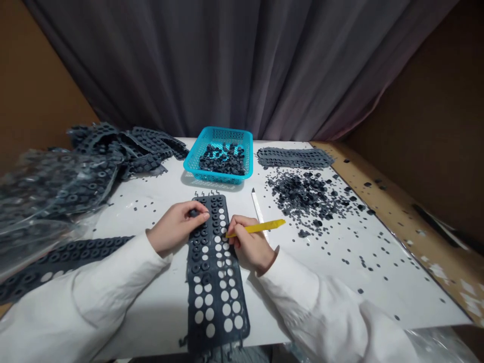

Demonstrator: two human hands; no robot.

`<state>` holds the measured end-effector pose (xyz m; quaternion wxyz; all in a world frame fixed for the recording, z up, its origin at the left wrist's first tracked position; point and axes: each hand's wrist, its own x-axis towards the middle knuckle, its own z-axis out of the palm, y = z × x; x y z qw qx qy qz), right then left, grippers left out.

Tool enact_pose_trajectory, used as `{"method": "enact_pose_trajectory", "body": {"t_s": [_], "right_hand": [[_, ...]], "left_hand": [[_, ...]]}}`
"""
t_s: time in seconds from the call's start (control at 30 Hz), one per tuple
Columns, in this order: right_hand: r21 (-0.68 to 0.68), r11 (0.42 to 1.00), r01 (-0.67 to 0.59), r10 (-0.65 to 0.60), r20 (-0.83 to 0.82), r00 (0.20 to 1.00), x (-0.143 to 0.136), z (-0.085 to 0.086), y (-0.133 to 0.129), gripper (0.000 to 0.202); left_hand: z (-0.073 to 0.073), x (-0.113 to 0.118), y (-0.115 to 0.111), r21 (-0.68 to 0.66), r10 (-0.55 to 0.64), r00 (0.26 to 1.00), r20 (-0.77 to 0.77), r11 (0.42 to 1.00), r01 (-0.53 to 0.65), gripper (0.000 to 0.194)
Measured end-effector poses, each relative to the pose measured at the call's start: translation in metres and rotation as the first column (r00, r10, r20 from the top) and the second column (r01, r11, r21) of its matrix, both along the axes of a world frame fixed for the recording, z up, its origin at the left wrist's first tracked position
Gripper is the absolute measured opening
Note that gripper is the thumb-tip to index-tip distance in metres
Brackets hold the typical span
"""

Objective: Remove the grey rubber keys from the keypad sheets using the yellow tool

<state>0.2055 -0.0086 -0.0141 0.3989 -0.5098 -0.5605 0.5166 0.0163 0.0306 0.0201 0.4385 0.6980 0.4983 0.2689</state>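
A dark rubber sheet (214,282) lies lengthwise in front of me on the white table. Its upper part still carries rows of ring-shaped rubber pieces, while round holes in the lower part show white. My left hand (176,227) rests on the sheet's upper left, thumb and fingers closed together over the rings; whatever sits between the fingertips is hidden. In my right hand (251,244) is a yellow pen-like tool (266,227), its tip at the sheet's right-hand columns and its wide end pointing right.
A turquoise basket (192,169) behind the sheet holds many black rings. Right of it lie another rubber sheet (295,158), a pile of black scraps (306,196) and a slim silver blade-like tool (257,206). Plastic-bagged pieces (64,186) and heaped sheets (139,143) occupy the left.
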Motion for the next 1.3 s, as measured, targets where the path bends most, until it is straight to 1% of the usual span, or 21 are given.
{"method": "enact_pose_trajectory", "body": {"t_s": [0.07,0.2,0.3,0.37,0.43,0.6,0.67,0.83,0.93,1.07,1.17,1.23,1.3], "right_hand": [[-0.008,0.999,0.034,-0.034,-0.032,0.999,0.000,-0.003,0.001,0.020],[0.006,0.999,0.034,-0.034,-0.021,0.999,-0.001,-0.005,0.003,0.020],[-0.009,0.999,0.033,-0.033,-0.015,0.999,-0.001,-0.005,0.003,0.020],[-0.017,0.999,0.029,-0.029,-0.011,1.000,-0.001,-0.004,0.003,0.020],[0.001,1.000,0.018,-0.018,0.028,0.999,-0.002,-0.001,0.003,0.020],[0.117,0.993,-0.026,-0.003,0.242,0.970,-0.005,0.010,0.003,0.026],[0.143,0.989,-0.042,-0.001,0.288,0.958,-0.005,0.013,0.004,0.028],[0.160,0.985,-0.068,0.016,0.307,0.952,-0.003,0.012,0.004,0.028],[0.164,0.985,-0.057,0.006,0.296,0.955,-0.002,0.009,0.004,0.027],[0.177,0.982,-0.058,0.006,0.283,0.959,-0.003,0.009,0.003,0.027],[0.173,0.983,-0.055,-0.003,0.315,0.949,-0.004,0.013,0.003,0.027],[0.161,0.986,-0.052,-0.002,0.316,0.949,-0.005,0.015,0.004,0.028],[0.159,0.986,-0.055,0.005,0.301,0.954,-0.004,0.016,0.004,0.028]], "left_hand": [[-0.004,0.001,-0.003,-0.009,-0.063,0.994,-0.087,0.998,0.063,0.026],[-0.003,0.006,-0.006,0.137,-0.146,0.956,-0.256,0.973,0.186,0.018],[0.000,0.008,-0.006,0.200,-0.196,0.928,-0.318,0.943,0.267,0.013],[0.000,0.010,-0.006,0.204,-0.232,0.913,-0.336,0.928,0.311,0.012],[-0.001,0.011,-0.006,0.206,-0.254,0.897,-0.362,0.916,0.343,0.011],[-0.005,0.017,-0.007,0.236,-0.269,0.841,-0.470,0.879,0.414,0.009],[-0.005,0.020,-0.007,0.249,-0.276,0.802,-0.529,0.854,0.458,0.008],[-0.002,0.027,-0.008,0.254,-0.306,0.692,-0.654,0.773,0.582,0.012],[-0.002,0.026,-0.007,0.268,-0.308,0.669,-0.677,0.743,0.613,0.012],[-0.002,0.023,-0.005,0.272,-0.318,0.670,-0.671,0.735,0.621,0.013],[-0.003,0.024,-0.005,0.269,-0.304,0.645,-0.701,0.725,0.634,0.013],[-0.007,0.025,-0.006,0.282,-0.279,0.609,-0.743,0.695,0.662,0.014],[-0.011,0.027,-0.008,0.301,-0.235,0.559,-0.795,0.648,0.700,0.018]]}}
